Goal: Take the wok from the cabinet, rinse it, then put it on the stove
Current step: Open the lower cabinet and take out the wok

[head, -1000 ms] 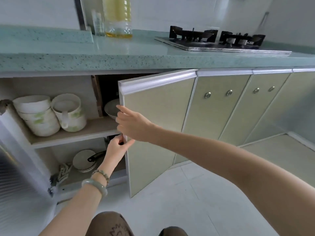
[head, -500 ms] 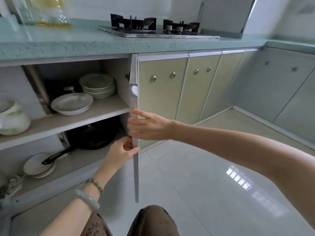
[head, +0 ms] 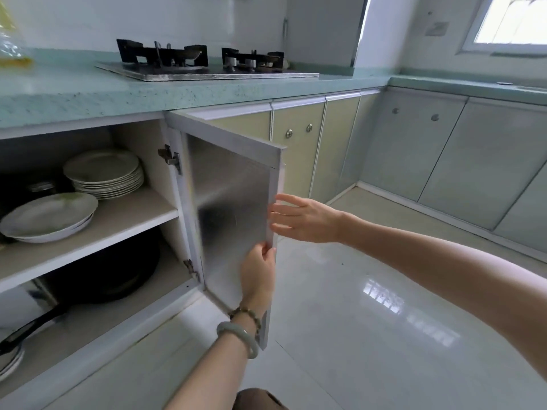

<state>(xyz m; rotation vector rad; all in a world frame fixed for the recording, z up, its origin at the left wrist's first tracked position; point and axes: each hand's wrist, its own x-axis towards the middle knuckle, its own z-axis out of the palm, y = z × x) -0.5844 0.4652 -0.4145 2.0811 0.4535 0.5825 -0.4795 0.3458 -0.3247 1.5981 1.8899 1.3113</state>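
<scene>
The black wok (head: 109, 270) sits on the lower shelf of the open cabinet, its long dark handle (head: 29, 327) pointing to the left front. The cabinet door (head: 231, 208) stands swung wide open, showing its silvery inner side. My left hand (head: 257, 273) grips the door's free edge low down, thumb on the inner face. My right hand (head: 302, 217) touches the same edge higher up with straight fingers. Both hands are well to the right of the wok. The gas stove (head: 207, 63) with two burners sits on the green countertop (head: 88, 93) above.
On the upper shelf there is a stack of plates (head: 103, 173) and a shallow dish (head: 50, 217). More plates (head: 9, 362) lie at the lower left under the wok's handle. Closed cabinet doors (head: 299, 149) run to the right; the tiled floor (head: 370, 321) is glossy.
The door has swung from nearly edge-on to wide open, with both hands following its edge to the right. The view has shifted right, and the wok shows more fully.
</scene>
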